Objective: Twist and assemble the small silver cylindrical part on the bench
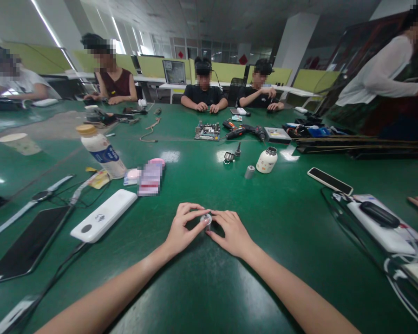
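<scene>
On the green tabletop right before me, a small silver cylinder (206,223) stands between my two hands. My left hand (183,228) curls round it from the left, its thumb and fingertips at the top. From the right, my right hand (231,232) closes on the same cylinder with thumb and fingers. Fingers hide much of its side. Farther off lies a second silver cylinder (250,172), beside a cream bottle with a drawn face (266,160) whose dark mouth is uncovered. Near these are a dark lid with a ring (229,157) and a black pointed part (238,149).
To the left are a white power bank (104,216), a tablet (29,241), a watch (42,195) and a drink bottle (102,153). A phone (330,181) and cables lie right. Beyond are a circuit board (208,131) and power drill (254,131). Several people surround the table.
</scene>
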`<state>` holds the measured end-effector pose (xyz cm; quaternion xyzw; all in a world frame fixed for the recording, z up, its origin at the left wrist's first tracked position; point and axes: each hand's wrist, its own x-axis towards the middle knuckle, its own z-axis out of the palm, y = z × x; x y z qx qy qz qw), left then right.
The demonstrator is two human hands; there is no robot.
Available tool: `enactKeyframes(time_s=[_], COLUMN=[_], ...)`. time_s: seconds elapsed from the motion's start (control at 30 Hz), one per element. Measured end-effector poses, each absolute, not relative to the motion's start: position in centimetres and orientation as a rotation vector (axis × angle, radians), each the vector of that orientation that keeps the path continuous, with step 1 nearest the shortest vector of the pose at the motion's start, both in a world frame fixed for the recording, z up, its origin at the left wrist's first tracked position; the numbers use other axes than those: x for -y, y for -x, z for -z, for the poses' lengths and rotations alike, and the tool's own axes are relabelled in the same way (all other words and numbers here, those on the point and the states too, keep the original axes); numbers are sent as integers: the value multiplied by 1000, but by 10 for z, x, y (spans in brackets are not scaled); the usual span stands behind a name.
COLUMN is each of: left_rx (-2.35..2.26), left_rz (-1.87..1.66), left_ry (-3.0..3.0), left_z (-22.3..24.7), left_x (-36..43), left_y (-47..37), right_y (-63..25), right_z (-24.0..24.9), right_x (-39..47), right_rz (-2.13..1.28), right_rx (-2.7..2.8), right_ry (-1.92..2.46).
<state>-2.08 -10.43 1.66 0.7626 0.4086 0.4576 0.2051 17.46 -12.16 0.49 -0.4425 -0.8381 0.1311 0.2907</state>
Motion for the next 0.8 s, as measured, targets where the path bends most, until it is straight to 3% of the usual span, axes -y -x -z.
enactKeyframes(time_s=[0.8], left_rx=[-1201], left_rz=[-1372], left_ry=[-2135], left_z=[-12], left_x=[104], left_y=[23], right_y=[-176], right_z=[-3], right_x=[120], right_rz=[-360], right_rx=[2248], right_ry=[1183])
